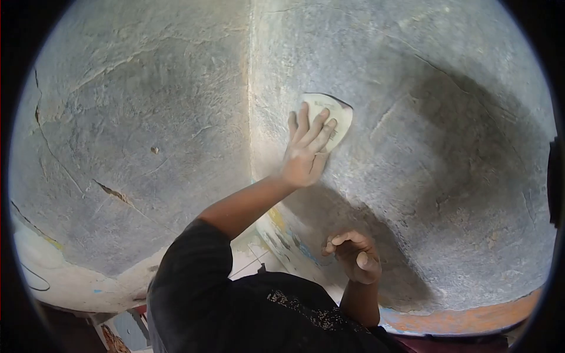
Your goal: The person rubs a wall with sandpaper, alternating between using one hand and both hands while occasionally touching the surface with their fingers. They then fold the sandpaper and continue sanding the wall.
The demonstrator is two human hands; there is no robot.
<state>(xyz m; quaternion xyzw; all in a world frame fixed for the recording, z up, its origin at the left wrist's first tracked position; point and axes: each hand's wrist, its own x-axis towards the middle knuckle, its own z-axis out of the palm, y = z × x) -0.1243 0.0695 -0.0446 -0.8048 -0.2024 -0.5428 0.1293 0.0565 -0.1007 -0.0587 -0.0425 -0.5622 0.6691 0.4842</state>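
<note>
My left hand (pixel 307 144) presses a pale sheet of sandpaper (pixel 339 120) flat against the grey plastered wall (pixel 376 70), just right of the inside corner. Its fingers lie over the sheet, which has faint printing on its back and a dark upper edge; the thumb is mostly hidden. Lower down, my right hand (pixel 355 257) hangs in front of my chest with loosely curled fingers, the thumb apart from them. Nothing shows in it. Pale dust coats both hands.
The adjoining left wall (pixel 147 106) is rough and grey, with several cracks and a chipped gap (pixel 115 193). An orange and white band (pixel 465 319) runs along the lower right wall. Light floor tiles (pixel 250 257) show beside my body. My arm and body cast shadows on the right wall.
</note>
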